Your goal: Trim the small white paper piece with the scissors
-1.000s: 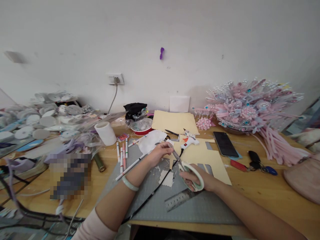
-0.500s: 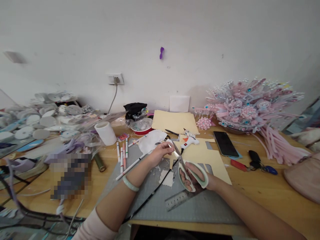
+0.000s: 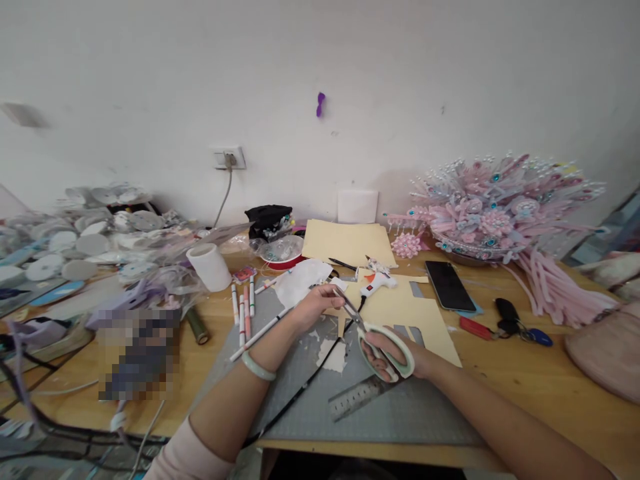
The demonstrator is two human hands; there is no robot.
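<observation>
L hand (image 3: pixel 317 308) has fingers curled in by the tips of 1 pr scissors (image 3: pixel 358 321); can't tell if it's fully closed or on anything small. R hand (image 3: pixel 391 343) is wrapped round the scissors' handles, fingers thru the loops. Scissors sit btwn both hands, over a grey mat (image 3: pixel 415 420) on the tabletop (image 3: pixel 525 393), blades pointing to L fingertips. 1 pale bracelet (image 3: pixel 259 367) on L wrist.

Nearby: 1 steel ruler (image 3: pixel 355 399) flat on mat below scissors; 1 torn white scrap (image 3: pixel 333 355) L of them, w/ smaller bits abt; 1 white glue gun (image 3: pixel 379 284) just behind, on cut cream card (image 3: pixel 425 317). At least 6 markers (image 3: pixel 247 312) L of L hand. 1 white tube (image 3: pixel 209 267) further back. To R: 1 phone (image 3: pixel 450 287), 1 red tag (image 3: pixel 475 328) + 1 blue tag (image 3: pixel 537 337) w/ keys.
</observation>
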